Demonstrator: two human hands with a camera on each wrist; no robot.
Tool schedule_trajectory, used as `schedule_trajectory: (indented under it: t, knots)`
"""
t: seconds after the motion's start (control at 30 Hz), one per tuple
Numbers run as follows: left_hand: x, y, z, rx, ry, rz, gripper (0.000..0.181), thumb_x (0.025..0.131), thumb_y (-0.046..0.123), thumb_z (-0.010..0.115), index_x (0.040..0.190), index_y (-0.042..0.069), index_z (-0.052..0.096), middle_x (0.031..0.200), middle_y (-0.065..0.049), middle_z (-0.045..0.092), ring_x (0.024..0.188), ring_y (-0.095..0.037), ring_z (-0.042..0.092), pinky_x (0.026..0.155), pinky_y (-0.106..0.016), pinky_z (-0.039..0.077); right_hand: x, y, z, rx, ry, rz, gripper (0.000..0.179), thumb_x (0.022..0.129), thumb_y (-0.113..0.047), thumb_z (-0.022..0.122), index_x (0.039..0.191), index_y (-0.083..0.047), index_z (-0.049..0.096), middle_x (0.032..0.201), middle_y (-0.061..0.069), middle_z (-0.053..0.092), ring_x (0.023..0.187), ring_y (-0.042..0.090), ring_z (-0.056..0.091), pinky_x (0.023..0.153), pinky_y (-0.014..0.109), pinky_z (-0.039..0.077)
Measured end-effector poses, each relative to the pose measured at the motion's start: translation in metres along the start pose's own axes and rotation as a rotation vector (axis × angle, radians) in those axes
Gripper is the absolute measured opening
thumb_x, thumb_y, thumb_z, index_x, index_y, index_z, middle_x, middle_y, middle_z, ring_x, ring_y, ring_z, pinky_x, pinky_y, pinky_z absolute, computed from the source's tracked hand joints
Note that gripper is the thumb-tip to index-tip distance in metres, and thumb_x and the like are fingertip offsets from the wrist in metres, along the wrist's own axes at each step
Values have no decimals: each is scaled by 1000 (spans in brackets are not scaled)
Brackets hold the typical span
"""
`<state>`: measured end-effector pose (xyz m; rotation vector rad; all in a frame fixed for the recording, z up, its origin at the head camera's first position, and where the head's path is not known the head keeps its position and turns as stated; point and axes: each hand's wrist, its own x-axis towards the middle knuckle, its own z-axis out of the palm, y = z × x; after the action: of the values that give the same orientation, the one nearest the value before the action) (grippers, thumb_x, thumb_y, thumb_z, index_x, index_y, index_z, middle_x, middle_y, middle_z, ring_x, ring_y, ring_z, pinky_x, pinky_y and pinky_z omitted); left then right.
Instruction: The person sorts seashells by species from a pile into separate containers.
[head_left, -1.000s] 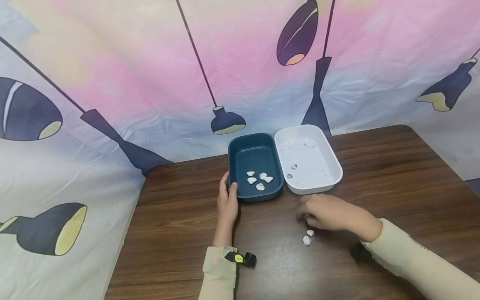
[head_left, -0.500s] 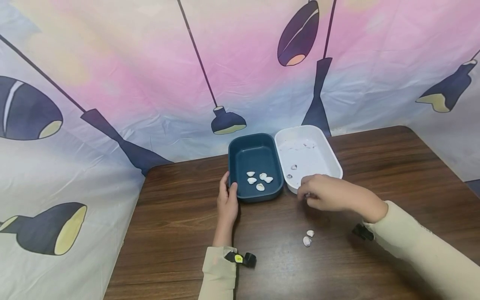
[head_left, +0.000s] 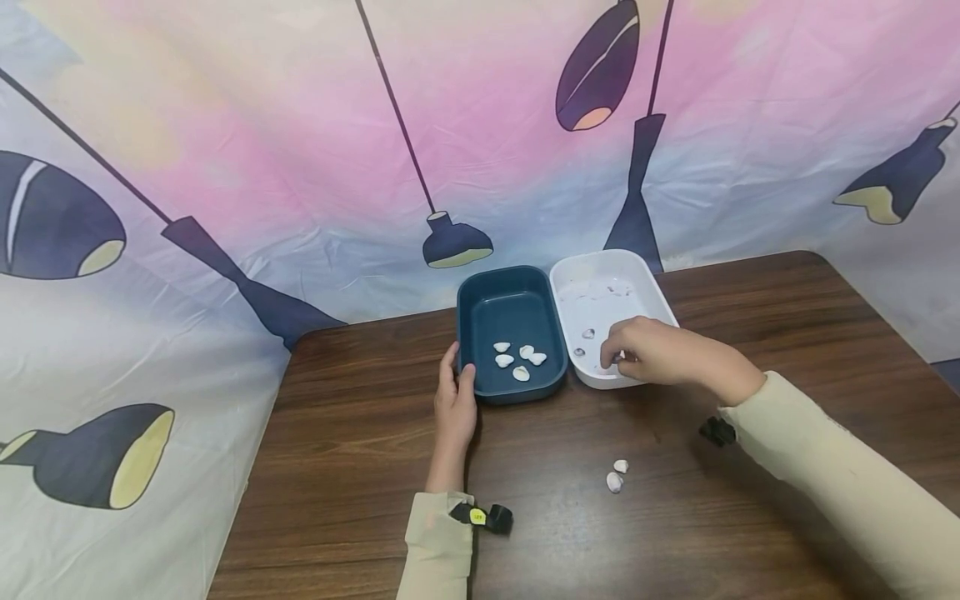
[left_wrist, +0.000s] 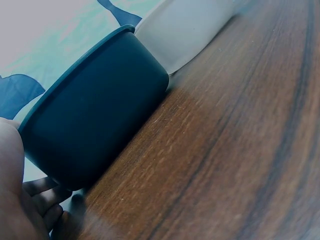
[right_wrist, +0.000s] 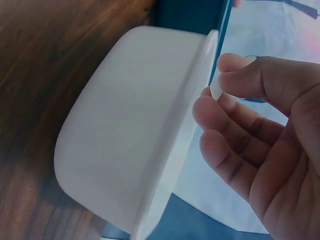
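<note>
My left hand (head_left: 455, 412) grips the near left corner of a dark teal tray (head_left: 512, 287), thumb at the rim and fingers along the outer wall. Several white seashells (head_left: 521, 374) lie on that tray's floor. Over the near part of the white tray (head_left: 600, 265), my right hand (head_left: 648, 350) pinches a small seashell (right_wrist: 216, 90) between thumb and fingertips, seen best in the right wrist view. Darker-marked seashells (head_left: 579, 352) lie in the white tray near its left wall. On the table in front are two more seashells (head_left: 615, 482), side by side.
The two trays stand side by side at the back of a brown wooden table (head_left: 352, 467). Behind them hangs a pastel cloth (head_left: 300, 167) printed with dark lamps. A black strap with a small camera (head_left: 483, 517) sits on the left sleeve.
My right hand has lifted from the table by the loose seashells and moved forward over the white tray's near rim, carrying a seashell. My left hand stays at the teal tray.
</note>
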<state>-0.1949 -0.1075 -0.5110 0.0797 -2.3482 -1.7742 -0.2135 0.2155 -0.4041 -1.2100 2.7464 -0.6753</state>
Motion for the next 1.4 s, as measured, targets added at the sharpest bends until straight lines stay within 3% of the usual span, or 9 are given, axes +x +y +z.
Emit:
schedule_trajectory:
  t: [0.67,0.93,1.13,1.4]
  knots:
    - [0,0,-1,-6,-2,2,50,113,28,47,163,24,40,165,-9,42,152,-31,38,122,-59,29,28,48,18,26,-52,147,25,78,18,65,82,-3,78,86,6,76,84,22,68,84,47,58]
    - [1,-1,1,-3,1,-1,51,113,31,47,163,24,40,165,-9,42,152,-31,38,122,-58,29,29,50,21,12,-71,277,40,84,18,57,111,-2,80,108,18,74,110,37,68,100,53,53]
    - [1,0,1,-4,1,5,51,113,31,47,163,23,40,165,-9,42,152,-31,39,122,-59,29,18,42,15,-4,-35,227,33,85,16,61,110,1,78,105,18,74,105,37,69,96,53,54]
    - [0,0,0,-3,1,-4,50,113,30,47,162,25,40,165,-10,43,151,-31,40,122,-58,29,-6,13,11,-6,82,159,31,86,14,63,109,0,78,108,13,74,101,31,70,90,49,56]
